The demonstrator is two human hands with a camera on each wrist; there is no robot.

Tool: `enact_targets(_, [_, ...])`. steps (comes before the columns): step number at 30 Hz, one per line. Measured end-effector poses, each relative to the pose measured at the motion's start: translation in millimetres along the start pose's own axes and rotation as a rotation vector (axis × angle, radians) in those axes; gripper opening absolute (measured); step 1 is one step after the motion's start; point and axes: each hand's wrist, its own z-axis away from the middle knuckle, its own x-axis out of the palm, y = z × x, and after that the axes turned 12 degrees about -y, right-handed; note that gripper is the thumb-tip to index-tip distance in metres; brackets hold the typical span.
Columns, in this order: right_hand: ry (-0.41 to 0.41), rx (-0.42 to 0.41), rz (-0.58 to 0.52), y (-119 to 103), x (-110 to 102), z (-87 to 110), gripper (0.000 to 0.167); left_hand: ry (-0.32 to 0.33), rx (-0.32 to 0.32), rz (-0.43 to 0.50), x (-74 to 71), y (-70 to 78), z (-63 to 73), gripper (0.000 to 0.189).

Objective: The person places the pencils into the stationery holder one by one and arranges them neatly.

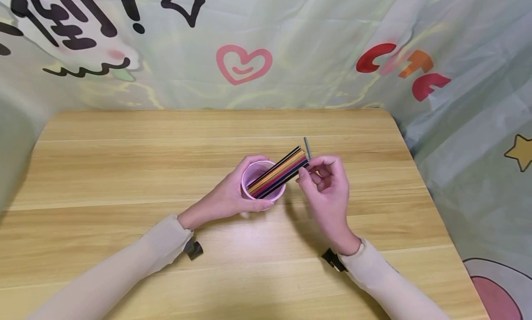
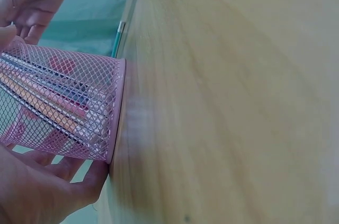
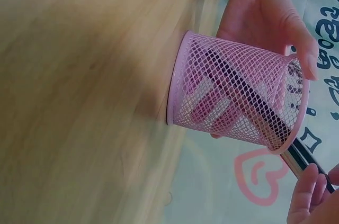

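Note:
A pink mesh pencil cup [image 1: 277, 194] stands upright on the table, and my left hand [image 1: 238, 190] grips it round its side. Several coloured pencils [image 1: 276, 172], black, yellow, red and dark blue, lean in it toward the right with their ends past the rim. At those ends my right hand [image 1: 330, 184] pinches the lower dark pencils between thumb and fingers. In the right wrist view, the pencils [image 3: 249, 97] show slanted through the mesh. A separate green pencil [image 1: 307, 148] with a metal ferrule lies on the table just beyond my right hand.
The wooden table [image 1: 124, 172] has a back edge against a pale printed curtain [image 1: 316, 47]. More curtain hangs along the right side. Dark straps [image 1: 194, 249] sit at both wrists by the sleeves.

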Motion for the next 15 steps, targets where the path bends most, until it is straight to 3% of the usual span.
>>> enact_targets(15, [-0.075, 0.052, -0.023, 2.1, -5.1, 1.3, 0.038, 0.009, -0.002, -0.013, 1.0, 1.2, -0.1, 0.095])
